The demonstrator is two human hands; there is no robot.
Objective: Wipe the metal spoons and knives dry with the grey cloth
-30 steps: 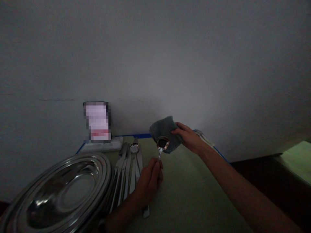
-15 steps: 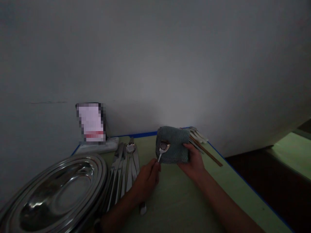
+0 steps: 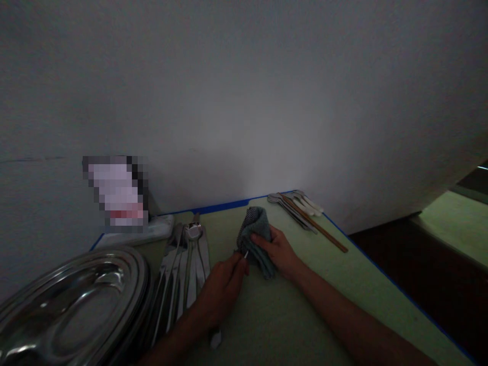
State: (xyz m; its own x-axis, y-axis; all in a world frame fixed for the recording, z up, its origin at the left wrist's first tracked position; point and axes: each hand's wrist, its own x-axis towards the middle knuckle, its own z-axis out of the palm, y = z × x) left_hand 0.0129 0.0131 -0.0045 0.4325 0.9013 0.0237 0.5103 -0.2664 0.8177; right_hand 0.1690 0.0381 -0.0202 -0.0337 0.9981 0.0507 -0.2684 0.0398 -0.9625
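Note:
My left hand [image 3: 223, 284] is closed around the handle of a metal spoon [image 3: 246, 254], of which only a short bit shows. A grey-green cloth [image 3: 259, 226] with a checked edge is folded over the spoon's bowl, hiding it. My right hand [image 3: 281, 250] grips the cloth from the right, thumb pressed on the front. Left of my hands, knives [image 3: 163, 269] and spoons [image 3: 193, 231] lie side by side on the green table [image 3: 267, 325], partly covered by my left forearm.
Stacked oval metal dishes [image 3: 129, 274] fill the table's left. Behind them a blurred-out screen [image 3: 116, 190] leans on a white slab [image 3: 156, 226]. At the far right lie metal cutlery [image 3: 292, 209], brown chopsticks [image 3: 324, 231] and white-handled cutlery [image 3: 310, 207]. A wall [image 3: 229, 101] rises behind.
The cloth, spread flat behind the spoon before, is now folded around the spoon's bowl. My right hand has moved left and its thumb has come over the front. The view has shifted somewhat right.

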